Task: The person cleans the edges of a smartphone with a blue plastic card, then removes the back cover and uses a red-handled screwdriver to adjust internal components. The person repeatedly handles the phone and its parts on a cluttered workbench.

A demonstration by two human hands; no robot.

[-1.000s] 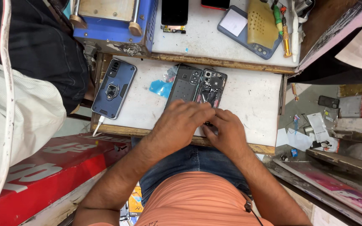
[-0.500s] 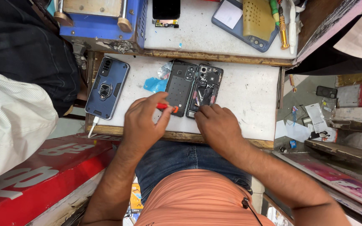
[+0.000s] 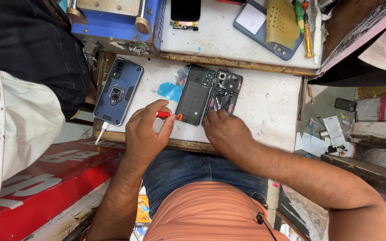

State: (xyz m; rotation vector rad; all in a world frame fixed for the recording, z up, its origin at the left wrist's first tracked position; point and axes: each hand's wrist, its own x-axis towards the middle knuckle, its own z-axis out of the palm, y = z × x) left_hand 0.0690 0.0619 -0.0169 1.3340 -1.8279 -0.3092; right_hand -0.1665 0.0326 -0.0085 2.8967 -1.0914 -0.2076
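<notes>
The left hand (image 3: 146,134) is curled around a red-handled screwdriver (image 3: 168,115), thumb and fingers pinching the handle so its orange tip end points right toward the lower left edge of the detached phone back cover (image 3: 196,95). The right hand (image 3: 226,131) lies palm down with fingers loosely bent, its fingertips (image 3: 215,117) pressing on the lower end of the opened phone body (image 3: 225,93); it grasps nothing, only steadies the phone against the counter (image 3: 269,102). The back cover and the phone body lie side by side, touching along their long edges, near the middle of the white counter, just beyond both hands and between them. A scrap of blue film (image 3: 170,91) sits just left of the back cover, close above the left hand. Farther left a dark blue phone in a ring-holder case (image 3: 118,92) lies tilted near the counter's left edge, with a white cable (image 3: 101,132) running off its lower end over the front edge. To the right of the phone body the counter is bare up to its right edge, leaving open room there. The front wooden edge runs right under both wrists. Behind, on a raised shelf (image 3: 220,40), stand a blue machine (image 3: 117,20), a black screen panel (image 3: 185,11), a grey-blue phone case (image 3: 266,29) and a few screwdrivers (image 3: 307,31).
</notes>
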